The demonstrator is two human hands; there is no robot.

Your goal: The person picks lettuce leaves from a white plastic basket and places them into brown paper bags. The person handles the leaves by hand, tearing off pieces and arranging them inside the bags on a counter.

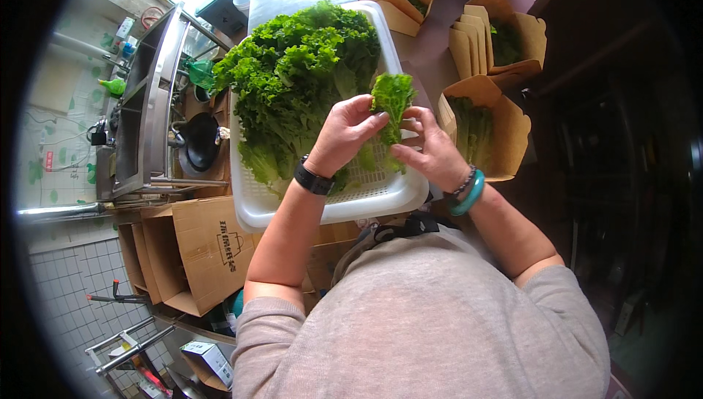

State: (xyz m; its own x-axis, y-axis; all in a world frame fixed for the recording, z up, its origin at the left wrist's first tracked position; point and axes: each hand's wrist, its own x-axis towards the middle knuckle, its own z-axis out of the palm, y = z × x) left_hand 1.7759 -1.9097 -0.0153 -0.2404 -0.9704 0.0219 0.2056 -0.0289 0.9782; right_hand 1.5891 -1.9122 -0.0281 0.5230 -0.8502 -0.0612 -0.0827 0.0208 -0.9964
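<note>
A small green lettuce leaf [393,97] is held up over the right side of a white perforated plastic basket [329,213]. My left hand [349,132] pinches the leaf's left edge between thumb and fingers. At its right edge is my right hand [434,149], fingers curled behind the leaf and thumb near its lower part; how firmly they grip is unclear. A large heap of curly leaf lettuce [307,64] fills the basket's back and left. Close beyond my right hand stands an open kraft paper box [508,141] with greens inside.
Farther back are another kraft box [530,42] with greens, folded flaps beside it, and a third box [392,12]. A metal sink frame [156,97] and a black wok [200,141] lie left. Cardboard cartons [206,251] stand below the basket's left corner.
</note>
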